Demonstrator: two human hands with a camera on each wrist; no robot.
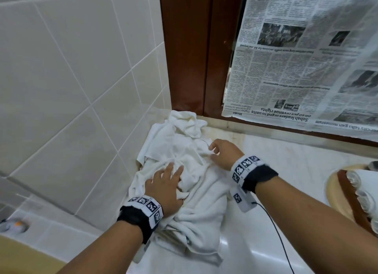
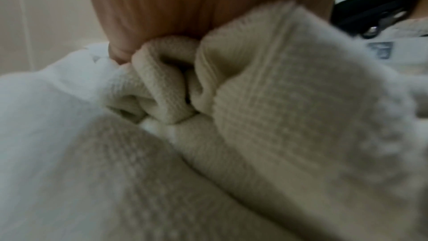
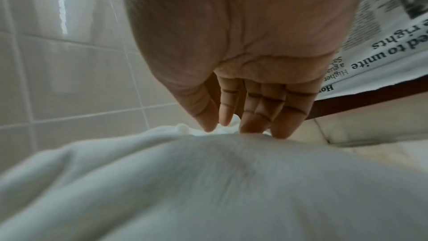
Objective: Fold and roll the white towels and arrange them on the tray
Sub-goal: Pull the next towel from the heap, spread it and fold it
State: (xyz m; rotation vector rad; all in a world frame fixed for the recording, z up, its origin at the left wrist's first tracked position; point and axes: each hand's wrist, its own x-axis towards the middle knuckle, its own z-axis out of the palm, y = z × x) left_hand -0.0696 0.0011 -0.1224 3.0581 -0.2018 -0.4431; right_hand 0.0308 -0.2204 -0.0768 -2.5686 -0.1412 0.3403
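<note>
A heap of crumpled white towels (image 1: 184,171) lies in the counter's corner against the tiled wall. My left hand (image 1: 163,183) lies flat on the middle of the heap with fingers straight, pressing it down; in the left wrist view its palm (image 2: 150,6) sits over bunched towel folds (image 2: 254,116). My right hand (image 1: 222,153) reaches over the heap's far right side. In the right wrist view its fingers (image 3: 245,116) point down and thumb and forefinger pinch a small fold of towel (image 3: 208,180). A brown tray (image 1: 347,194) holding white rolls (image 1: 366,183) shows at the right edge, partly cut off.
A tiled wall (image 1: 71,89) stands close on the left. A brown wooden frame (image 1: 190,58) and hanging newspaper (image 1: 306,58) are behind. A glossy white counter (image 1: 255,243) stretches in front. A black cable (image 1: 274,228) trails from my right wrist. A beige rim (image 1: 335,189) surrounds the tray.
</note>
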